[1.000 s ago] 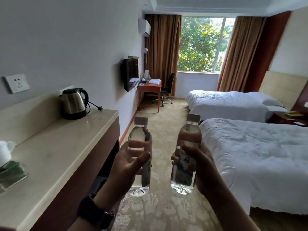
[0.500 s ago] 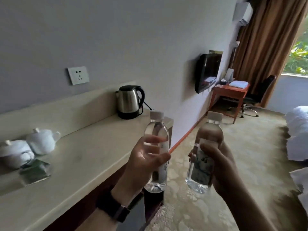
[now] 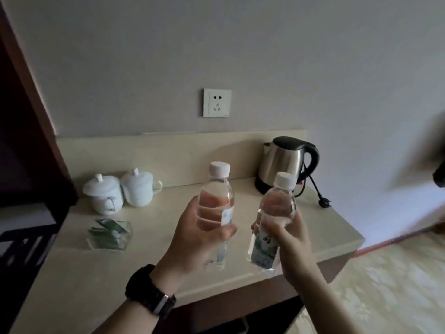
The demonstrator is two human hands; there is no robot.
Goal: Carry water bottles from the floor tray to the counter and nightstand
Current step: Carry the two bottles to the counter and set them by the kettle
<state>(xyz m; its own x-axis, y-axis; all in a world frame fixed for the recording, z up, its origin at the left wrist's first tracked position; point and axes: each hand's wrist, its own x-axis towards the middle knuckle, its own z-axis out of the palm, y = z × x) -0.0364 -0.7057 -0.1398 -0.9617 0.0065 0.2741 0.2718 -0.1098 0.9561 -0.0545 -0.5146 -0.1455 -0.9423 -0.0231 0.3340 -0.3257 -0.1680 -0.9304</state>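
Head view: the left hand [image 3: 192, 239] grips the left bottle [image 3: 218, 208], a clear, ribbed plastic cylinder with a white screw cap, its fingers [image 3: 209, 206] curled round the far side and showing pink through the water, the thumb pressed across the near side. The bottle stands nearly upright and is full almost to the neck; a small white label lies just right of the fingertips. A black watch [image 3: 150, 291] with a matte strap bands the wrist below. The right hand [image 3: 286, 239] grips the right bottle [image 3: 273, 220], of the same clear plastic and white cap, tilted with its cap to the right; the fingers [image 3: 277, 210] wrap its upper body, and a green-and-white label covers the lower part below them. It too holds water nearly to the neck. The two bottles are close together but apart, both held in the air above the counter [image 3: 325, 227], a smooth, pale beige slab with a low backsplash. Beyond the right fingers stands a brushed-steel kettle [image 3: 285, 165] with a black lid, handle and base, its cord ending in a loose plug [image 3: 323, 202] on the slab. Left of the left fingers sit two white glazed cups [image 3: 120, 191], each lidded with a knob; their contents are hidden. Nearer, a clear square dish [image 3: 109, 233] holds green sachets. A white socket [image 3: 217, 102] is set in the plain wall above.
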